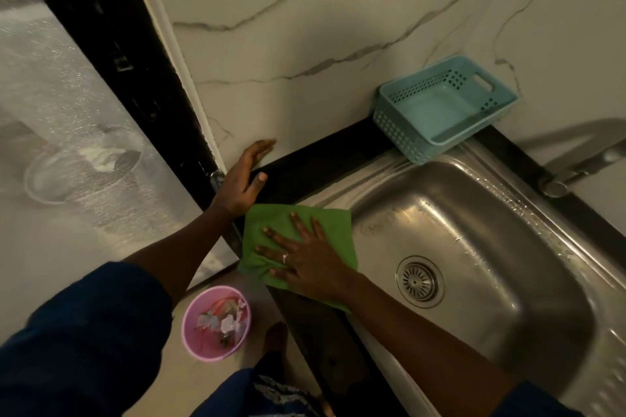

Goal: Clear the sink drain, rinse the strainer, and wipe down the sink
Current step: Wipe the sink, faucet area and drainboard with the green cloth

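The steel sink fills the right of the view, with the round strainer seated in its drain. A green cloth lies flat over the sink's left rim and the dark counter edge. My right hand presses down on the cloth with its fingers spread. My left hand is open beside the cloth's upper left corner, fingers extended against the marble wall at the counter's end, holding nothing.
A teal perforated basket stands on the black counter behind the sink. The tap juts in from the right. On the floor below stands a pink bin with scraps, next to my foot. A dark door frame runs along the left.
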